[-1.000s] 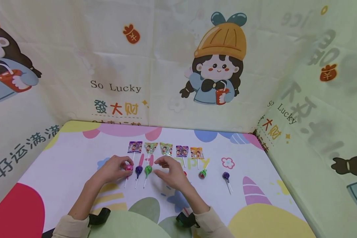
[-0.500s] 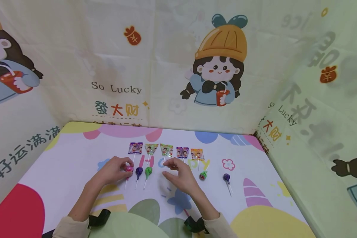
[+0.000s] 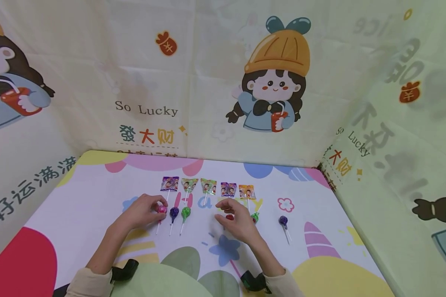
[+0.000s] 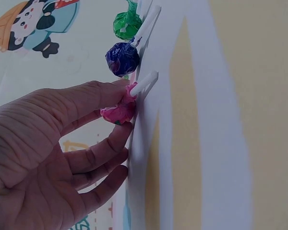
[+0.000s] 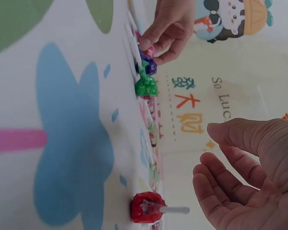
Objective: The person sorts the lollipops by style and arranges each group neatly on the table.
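My left hand (image 3: 144,211) pinches the pink-wrapped lollipop (image 4: 119,112) between thumb and fingers, its white stick pointing toward me on the table. Right beside it lie a dark purple lollipop (image 3: 174,213) and a green lollipop (image 3: 186,212), side by side in a row. My right hand (image 3: 238,218) hovers with fingers loosely bent and nothing between them. Closest to it is a red lollipop (image 5: 147,207), apart from the fingers in the right wrist view and partly covered by the hand in the head view. A green-and-red lollipop (image 3: 256,216) shows partly behind that hand.
Several lollipops in flat printed wrappers, such as the orange one (image 3: 247,191), form a row farther back. Another purple lollipop (image 3: 283,221) lies to the right. A patterned cloth wall (image 3: 200,82) rises behind the table (image 3: 107,185).
My right hand has moved right, away from the green lollipop and over toward the red one. The left hand stays on the pink lollipop.
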The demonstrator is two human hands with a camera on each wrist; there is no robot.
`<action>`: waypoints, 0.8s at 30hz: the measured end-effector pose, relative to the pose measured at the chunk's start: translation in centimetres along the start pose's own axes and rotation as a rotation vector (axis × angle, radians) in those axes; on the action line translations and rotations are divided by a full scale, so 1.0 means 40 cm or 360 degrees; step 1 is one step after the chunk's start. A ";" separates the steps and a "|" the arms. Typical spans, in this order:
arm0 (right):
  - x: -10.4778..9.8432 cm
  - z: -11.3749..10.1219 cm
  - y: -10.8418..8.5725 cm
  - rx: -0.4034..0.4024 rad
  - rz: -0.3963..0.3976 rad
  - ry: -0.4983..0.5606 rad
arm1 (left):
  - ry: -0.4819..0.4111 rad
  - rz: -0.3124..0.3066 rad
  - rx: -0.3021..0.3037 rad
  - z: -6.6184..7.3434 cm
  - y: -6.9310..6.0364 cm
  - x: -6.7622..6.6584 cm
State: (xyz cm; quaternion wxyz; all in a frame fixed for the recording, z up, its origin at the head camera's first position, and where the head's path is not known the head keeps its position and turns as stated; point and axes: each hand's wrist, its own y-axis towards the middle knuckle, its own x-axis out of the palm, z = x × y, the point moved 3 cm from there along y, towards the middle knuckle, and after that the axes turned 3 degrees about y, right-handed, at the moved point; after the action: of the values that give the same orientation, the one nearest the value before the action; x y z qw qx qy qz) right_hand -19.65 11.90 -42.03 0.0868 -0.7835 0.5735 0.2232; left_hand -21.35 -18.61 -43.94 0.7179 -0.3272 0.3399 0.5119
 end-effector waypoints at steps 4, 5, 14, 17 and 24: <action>-0.009 0.011 -0.003 -0.0002 0.0023 -0.0027 | 0.0013 0.0003 0.0002 0.000 0.000 0.000; -0.011 0.014 -0.003 -0.0001 0.0027 -0.0033 | 0.0015 0.0004 0.0004 0.001 0.000 0.000; -0.033 0.047 -0.003 0.0087 0.0017 -0.0059 | 0.0007 0.0006 0.0001 0.001 -0.002 0.001; -0.042 0.058 -0.003 0.0109 0.0009 -0.0068 | 0.0002 0.0007 0.0011 0.001 -0.002 0.001; -0.052 0.076 -0.005 0.0150 -0.0035 -0.0089 | 0.0002 0.0009 0.0010 -0.001 -0.002 0.004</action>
State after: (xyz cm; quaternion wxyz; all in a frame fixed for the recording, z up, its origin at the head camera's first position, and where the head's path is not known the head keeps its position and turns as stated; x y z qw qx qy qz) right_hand -20.72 14.96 -43.81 0.1420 -0.7783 0.5720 0.2167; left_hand -21.24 -18.57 -44.09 0.7172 -0.3244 0.3428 0.5127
